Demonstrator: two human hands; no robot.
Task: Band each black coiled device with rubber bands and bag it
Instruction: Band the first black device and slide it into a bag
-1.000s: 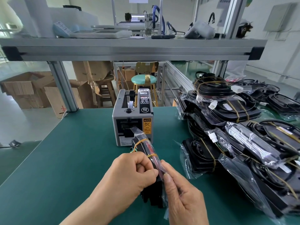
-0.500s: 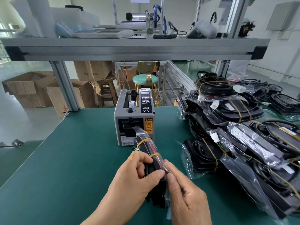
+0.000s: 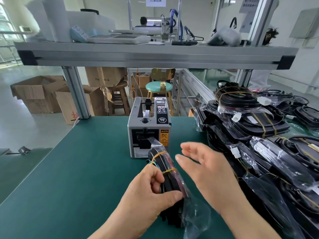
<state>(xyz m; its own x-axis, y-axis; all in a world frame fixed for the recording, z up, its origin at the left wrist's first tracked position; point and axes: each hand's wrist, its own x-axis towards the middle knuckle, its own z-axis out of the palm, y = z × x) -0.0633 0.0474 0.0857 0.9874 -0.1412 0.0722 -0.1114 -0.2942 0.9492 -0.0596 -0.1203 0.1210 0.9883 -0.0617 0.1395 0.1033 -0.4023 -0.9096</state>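
Observation:
A black coiled device (image 3: 170, 181) stands on edge on the green table (image 3: 77, 169), partly inside a clear plastic bag (image 3: 193, 211). Two yellow rubber bands (image 3: 159, 154) wrap it. My left hand (image 3: 151, 195) grips the device, thumb on its near side and fingers curled on its left face. My right hand (image 3: 203, 169) hovers just right of the device with fingers spread and holds nothing.
A grey tape dispenser (image 3: 149, 128) stands right behind the device. A pile of bagged, banded black devices (image 3: 259, 144) fills the table's right side. An aluminium shelf (image 3: 155, 56) spans overhead. Cardboard boxes (image 3: 41, 94) and stools sit beyond the far edge.
My right hand has let go of the bag's edge and moved up and to the right, opening. My left hand keeps its hold on the device.

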